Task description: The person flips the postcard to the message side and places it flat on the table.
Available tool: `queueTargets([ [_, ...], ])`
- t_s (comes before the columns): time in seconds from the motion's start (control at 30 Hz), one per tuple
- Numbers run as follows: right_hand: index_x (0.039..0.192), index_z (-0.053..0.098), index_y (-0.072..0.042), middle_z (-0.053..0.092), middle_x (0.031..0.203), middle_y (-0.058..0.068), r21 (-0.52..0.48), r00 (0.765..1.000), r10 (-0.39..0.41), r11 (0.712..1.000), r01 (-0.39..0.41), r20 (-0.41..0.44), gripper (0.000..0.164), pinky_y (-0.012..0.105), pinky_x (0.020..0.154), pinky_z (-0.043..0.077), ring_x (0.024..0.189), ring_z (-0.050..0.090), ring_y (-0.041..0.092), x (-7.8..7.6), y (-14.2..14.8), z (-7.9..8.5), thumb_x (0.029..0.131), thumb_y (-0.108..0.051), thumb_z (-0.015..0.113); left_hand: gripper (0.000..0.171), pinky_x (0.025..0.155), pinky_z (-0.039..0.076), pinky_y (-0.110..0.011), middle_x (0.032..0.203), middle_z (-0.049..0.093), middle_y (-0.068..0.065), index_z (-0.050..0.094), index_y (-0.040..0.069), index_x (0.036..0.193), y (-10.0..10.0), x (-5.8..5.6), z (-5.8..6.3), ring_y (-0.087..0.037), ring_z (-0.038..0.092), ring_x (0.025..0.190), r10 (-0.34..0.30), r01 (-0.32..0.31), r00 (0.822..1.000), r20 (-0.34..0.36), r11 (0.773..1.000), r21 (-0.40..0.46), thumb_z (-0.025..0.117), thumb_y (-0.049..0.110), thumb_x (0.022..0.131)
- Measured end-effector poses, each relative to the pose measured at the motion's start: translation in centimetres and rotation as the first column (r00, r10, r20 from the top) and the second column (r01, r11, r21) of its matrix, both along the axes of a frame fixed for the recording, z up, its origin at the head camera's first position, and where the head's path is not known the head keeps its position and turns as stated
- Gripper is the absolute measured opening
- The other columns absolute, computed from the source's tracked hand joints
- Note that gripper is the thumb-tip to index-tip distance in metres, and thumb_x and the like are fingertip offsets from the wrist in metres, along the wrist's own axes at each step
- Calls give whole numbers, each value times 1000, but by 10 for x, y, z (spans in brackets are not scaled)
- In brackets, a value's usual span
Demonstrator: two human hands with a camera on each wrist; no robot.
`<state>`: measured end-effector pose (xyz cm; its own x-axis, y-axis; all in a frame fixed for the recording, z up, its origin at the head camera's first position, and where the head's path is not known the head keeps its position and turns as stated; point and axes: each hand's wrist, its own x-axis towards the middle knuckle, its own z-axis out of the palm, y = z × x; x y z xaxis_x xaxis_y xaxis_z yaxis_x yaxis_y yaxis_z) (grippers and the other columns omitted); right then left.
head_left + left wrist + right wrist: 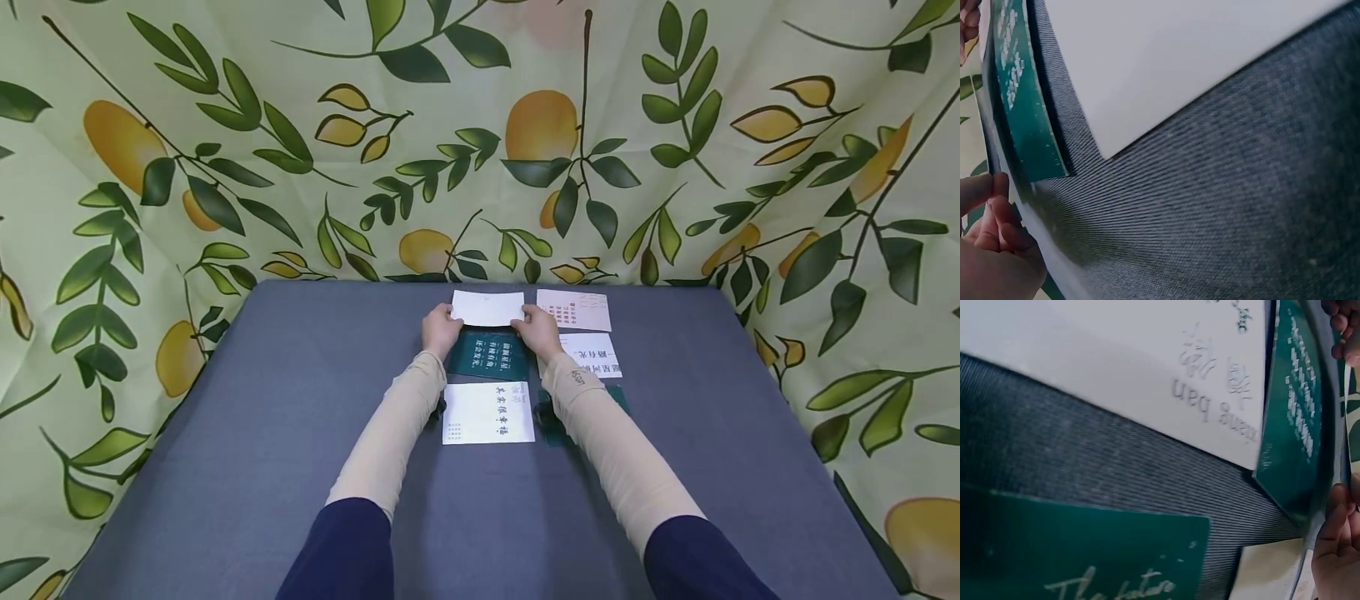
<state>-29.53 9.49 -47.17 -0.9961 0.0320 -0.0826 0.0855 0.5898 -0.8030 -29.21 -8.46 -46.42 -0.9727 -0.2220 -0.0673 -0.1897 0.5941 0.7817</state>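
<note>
At the far side of the table, a white card [487, 309] is held between both hands. My left hand [440, 330] pinches its left edge between thumb and fingers. The right hand [540, 332] pinches the opposite edge. Just nearer than it lies a dark green card [489, 357] with white writing. Nearer still is a white card with dark characters [480, 414], between the forearms. In the left wrist view the left hand [1004, 240] shows at the lower left; the right hand [1337, 547] appears at the lower right of the right wrist view.
Right of the right hand lies a pale pink card with red print [585, 310]. Below it, a white lettered card [600, 354] is partly covered by the right forearm. Another green card [1085, 550] lies under that forearm. A grey cloth [300, 400] covers the table; a leaf-patterned curtain [465, 108] hangs behind.
</note>
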Motion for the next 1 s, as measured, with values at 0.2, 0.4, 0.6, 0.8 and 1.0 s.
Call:
queueTargets([
  [0.2,137,43,1,61,75,10,-4,994,39,999,-39,106,50,37,100,44,76,59,16,-4,5,-8,93,-16,56,35,87,51,-36,113,66,-16,61,0,116,-6,-28,-42,-26,63,99,-22,18,998,-51,996,-84,62,13,84],
  [0.4,139,39,2,48,138,20,43,982,91,994,-100,165,50,41,108,36,126,47,29,-9,6,-8,95,-17,51,37,88,50,-39,119,62,-21,59,-2,120,-5,-34,-44,-31,61,104,-38,41,999,22,991,-124,62,11,85],
  [0.6,126,54,4,55,128,19,112,984,104,986,-120,146,37,38,101,43,116,53,27,-15,4,-9,94,-16,52,36,94,48,-38,122,59,-23,56,-6,121,5,3,10,-33,58,110,-31,39,997,73,994,-103,57,5,87],
  [0.8,119,57,5,58,121,21,149,984,104,981,-125,142,33,39,94,45,100,52,26,-18,4,-10,93,-15,53,36,95,48,-41,121,61,-22,57,-4,120,2,-14,-10,-32,59,107,-15,25,995,95,994,-106,58,6,86],
  [1.0,122,55,4,55,127,21,107,985,90,989,-106,147,34,39,99,43,116,52,31,-13,1,-9,94,-15,51,36,96,48,-41,123,59,-22,57,-4,121,0,-13,-10,-32,58,106,-3,9,994,105,998,-61,59,6,86],
])
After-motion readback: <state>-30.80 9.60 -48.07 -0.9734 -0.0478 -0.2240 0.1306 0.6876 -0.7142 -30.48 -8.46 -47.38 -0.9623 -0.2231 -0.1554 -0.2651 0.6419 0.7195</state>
